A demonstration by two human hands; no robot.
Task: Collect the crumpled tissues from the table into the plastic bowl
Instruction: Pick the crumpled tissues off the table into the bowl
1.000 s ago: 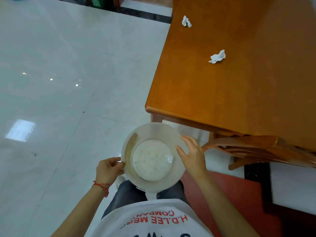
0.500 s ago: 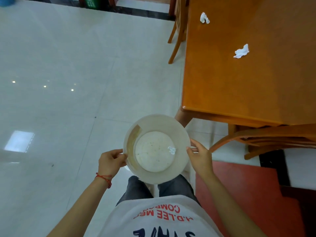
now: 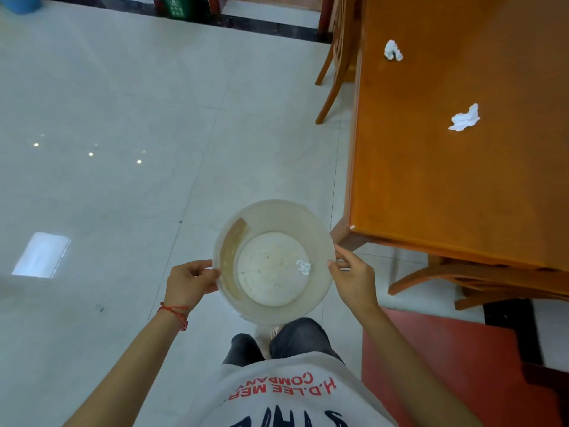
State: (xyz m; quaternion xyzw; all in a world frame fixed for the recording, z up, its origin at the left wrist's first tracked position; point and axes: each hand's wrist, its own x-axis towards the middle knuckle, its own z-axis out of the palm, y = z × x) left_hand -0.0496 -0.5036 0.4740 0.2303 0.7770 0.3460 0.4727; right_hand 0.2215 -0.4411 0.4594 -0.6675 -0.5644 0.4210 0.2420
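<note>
Plastic bowl (image 3: 274, 263) is held over the tiled floor (image 3: 107, 118), just off the near corner of the wooden table (image 3: 462, 186), in front of the person's body. Left hand (image 3: 189, 280) is closed on the bowl's left rim, thumb on top and fingers curled under; right hand (image 3: 354, 277) is closed on the right rim in the same manner. The bowl is carried level, mouth up. One small crumpled tissue (image 3: 303, 267) is seen lying inside, on the bowl's floor toward the right wall. A brownish stain or label is noted on the inner left wall; its nature cannot be told. Two tissues are left on the tabletop: the nearer tissue (image 3: 464, 118), flattened and loosely crushed, toward the middle of the visible surface, and the far tissue (image 3: 393, 50), a tighter wad close to the table's left edge. They lie well apart from each other and from the bowl. Wooden chairs are tucked at the table's left side (image 3: 335, 57) and near side (image 3: 480, 282). Progress is judged as partial: one piece collected, two in view outstanding; the part of the table beyond the frame is not seen, so more may remain. A hand would have to be freed from the bowl before the next pick-up.
</note>
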